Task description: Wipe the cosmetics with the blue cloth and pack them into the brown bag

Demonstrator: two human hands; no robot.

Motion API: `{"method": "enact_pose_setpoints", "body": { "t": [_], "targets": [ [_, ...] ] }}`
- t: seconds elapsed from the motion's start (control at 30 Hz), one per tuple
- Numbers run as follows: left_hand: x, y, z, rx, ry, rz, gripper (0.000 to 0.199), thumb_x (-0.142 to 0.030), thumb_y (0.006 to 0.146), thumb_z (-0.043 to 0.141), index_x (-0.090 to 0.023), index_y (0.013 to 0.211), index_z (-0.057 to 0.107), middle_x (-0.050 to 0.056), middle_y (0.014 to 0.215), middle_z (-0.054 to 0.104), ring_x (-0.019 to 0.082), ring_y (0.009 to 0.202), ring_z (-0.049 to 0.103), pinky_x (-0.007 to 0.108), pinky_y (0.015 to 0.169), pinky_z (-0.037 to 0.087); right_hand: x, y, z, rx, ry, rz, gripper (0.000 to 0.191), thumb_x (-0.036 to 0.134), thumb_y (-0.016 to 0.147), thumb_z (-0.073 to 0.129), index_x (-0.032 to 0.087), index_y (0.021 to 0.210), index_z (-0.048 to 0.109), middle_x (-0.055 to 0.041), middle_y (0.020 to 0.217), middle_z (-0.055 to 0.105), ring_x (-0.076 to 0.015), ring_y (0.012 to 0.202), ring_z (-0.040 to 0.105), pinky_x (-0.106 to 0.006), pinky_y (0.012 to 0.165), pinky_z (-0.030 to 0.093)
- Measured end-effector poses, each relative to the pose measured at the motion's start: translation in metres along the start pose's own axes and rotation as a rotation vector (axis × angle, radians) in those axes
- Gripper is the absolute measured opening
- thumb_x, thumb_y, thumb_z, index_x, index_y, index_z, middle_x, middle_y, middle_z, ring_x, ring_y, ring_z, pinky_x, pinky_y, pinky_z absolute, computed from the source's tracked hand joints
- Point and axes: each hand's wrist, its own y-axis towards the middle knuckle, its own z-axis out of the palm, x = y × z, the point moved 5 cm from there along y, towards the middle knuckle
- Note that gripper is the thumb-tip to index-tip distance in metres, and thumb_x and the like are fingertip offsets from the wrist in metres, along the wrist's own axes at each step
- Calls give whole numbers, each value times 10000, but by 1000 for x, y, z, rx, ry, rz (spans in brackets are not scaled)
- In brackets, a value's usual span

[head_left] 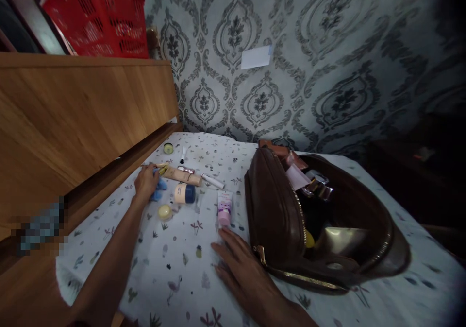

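Note:
My left hand point(146, 182) reaches over the patterned sheet, its fingers round the edge of a blue cloth-like item point(158, 189). Beside it lie a beige tube point(182, 175), a jar with a dark blue lid point(185, 194) and a round yellow pot point(165, 212). My right hand point(243, 268) rests with fingers spread, just below a pink and purple tube point(224, 208). To its right stands an unzipped brown bag point(276, 205) with several small items inside. A white tube point(213, 180) and a small green-yellow jar point(168, 148) lie farther back.
A wooden panel point(87, 118) borders the bed's left side, with a red basket point(105, 21) above it. Patterned wallpaper point(236, 30) covers the wall behind, bearing a white paper point(256, 58). A brown wallet-like item point(274, 149) lies behind the bag on the sheet point(204, 145).

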Motion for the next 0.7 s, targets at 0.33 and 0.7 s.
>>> {"method": "enact_pose_setpoints", "body": {
  "t": [0.33,0.7],
  "targets": [
    [-4,0,15,60,141,33,416,-340,962,426,-210,1336,555,147,1378,592,351,1228,548,439,913,483,1,-2,2,-12,0,-4,369,245,971,542,175,1330,596,-163,1513,462,-315,1425,401,-514,1109,451],
    [-1,-41,-22,279,410,62,437,-332,937,377,-174,1335,467,194,1231,664,378,1080,647,470,826,500,3,-1,0,-68,-31,-50,346,224,953,563,168,1294,592,-172,1468,502,-322,1391,441,-505,1102,460]
  ]
}}
